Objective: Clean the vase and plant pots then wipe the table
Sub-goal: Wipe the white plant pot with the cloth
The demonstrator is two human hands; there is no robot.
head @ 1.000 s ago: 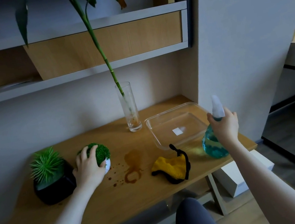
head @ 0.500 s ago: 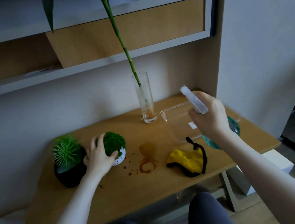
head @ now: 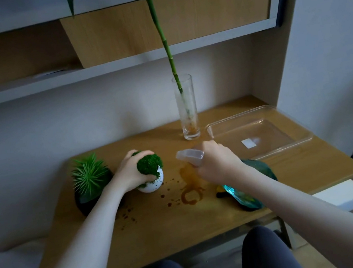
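My left hand point(head: 130, 173) grips the small white pot point(head: 153, 184) with a green moss ball, tilted a little on the wooden table point(head: 185, 221). My right hand point(head: 216, 162) holds a teal spray bottle point(head: 246, 183) by its neck, nozzle point(head: 186, 155) pointing left at the white pot. A black pot point(head: 86, 201) with a spiky green plant stands left of it. A tall glass vase point(head: 187, 108) with a bamboo stem stands at the back. The yellow cloth point(head: 219, 189) is mostly hidden under my right arm. Brown stains point(head: 190, 192) mark the table between the hands.
A clear plastic tray point(head: 262, 133) lies at the back right of the table. Shelves point(head: 113, 67) hang above the table, and a wall point(head: 328, 26) closes the right side. A white box point(head: 342, 196) sits on the floor at the right. My knees are below the front edge.
My right hand has carried the spray bottle left across the table, nozzle now turned at the white pot. My left hand has closed tighter over the moss ball. The cloth is now covered by my arm.
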